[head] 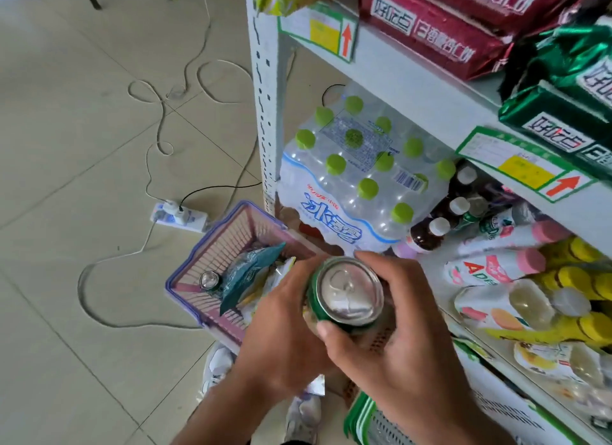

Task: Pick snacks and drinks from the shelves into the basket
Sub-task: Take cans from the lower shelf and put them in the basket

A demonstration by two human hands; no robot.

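I see both hands wrapped around a green can [347, 295], held upright with its silver top facing the camera. My right hand [407, 338] curls round the can from the right, thumb pressed on its near rim and fingers closed over the far side. My left hand [284, 315] grips the can from the left, fingers tucked behind it.

The can sits above the near right corner of the pink basket [212, 242], which stands on the tiled floor [82, 179] just beside the white shelf post [265, 113]. Inside the basket I make out a second can [209, 280] standing upright near the left wall and a teal snack bag [248, 275] leaning across the middle, with other wrappers under it that I cannot identify.

On the shelves to my right there is a shrink-wrapped pack of water bottles [357, 176] with green caps, dark bottles [440, 222] with white caps beside it, and white bottles with pink caps [496, 265] lying in front. Red biscuit packs [440, 23] and green ones [563, 90] lie on the shelf above. A white power strip [180, 216] with trailing cables lies on the floor, left of the basket.
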